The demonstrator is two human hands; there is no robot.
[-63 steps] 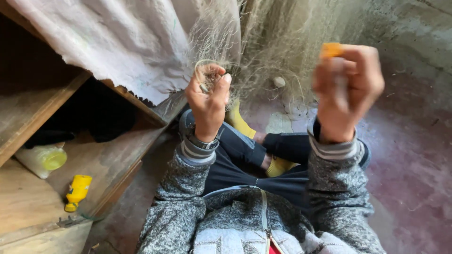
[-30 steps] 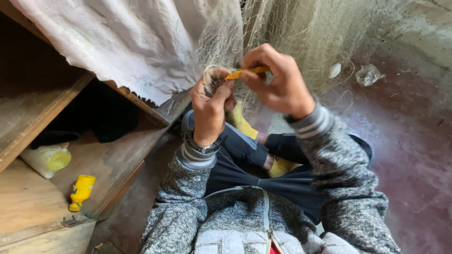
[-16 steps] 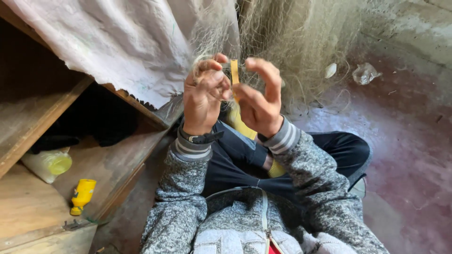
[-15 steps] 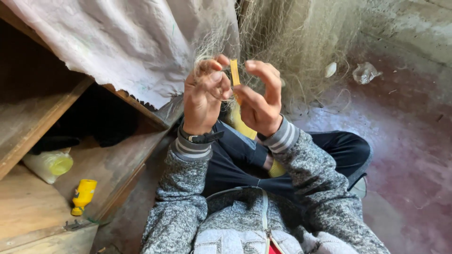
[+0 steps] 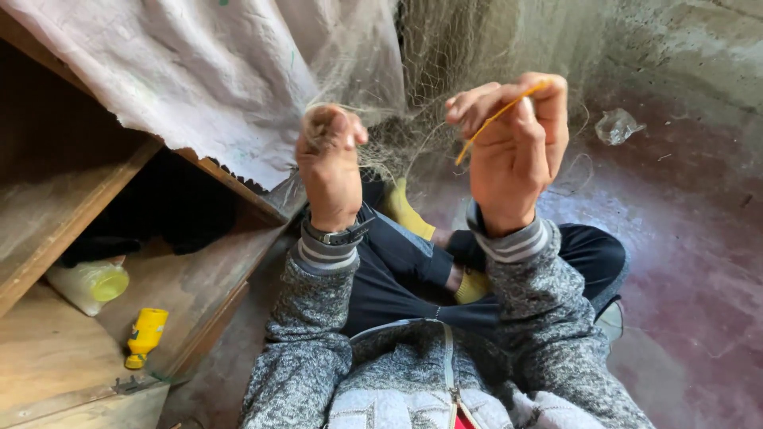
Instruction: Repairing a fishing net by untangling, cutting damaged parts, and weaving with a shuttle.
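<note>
Left hand (image 5: 330, 171) pinches bunched fishing net (image 5: 445, 95) taut, so right hand (image 5: 517, 151), gripping the yellow netting needle (image 5: 497, 119), can thread mesh.

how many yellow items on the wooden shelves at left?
2. A small yellow bottle lies on the lower wooden shelf; a pale jar with a yellow-green lid lies just above it, near the shelf's dark recess. More may be hidden there.

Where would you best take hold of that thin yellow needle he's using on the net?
Probably by its upper half, pinched from the side, as the right hand does now. The yellow needle is thin and slanted, and its lower tip points toward the fishing net, so that end should stay free.
</note>
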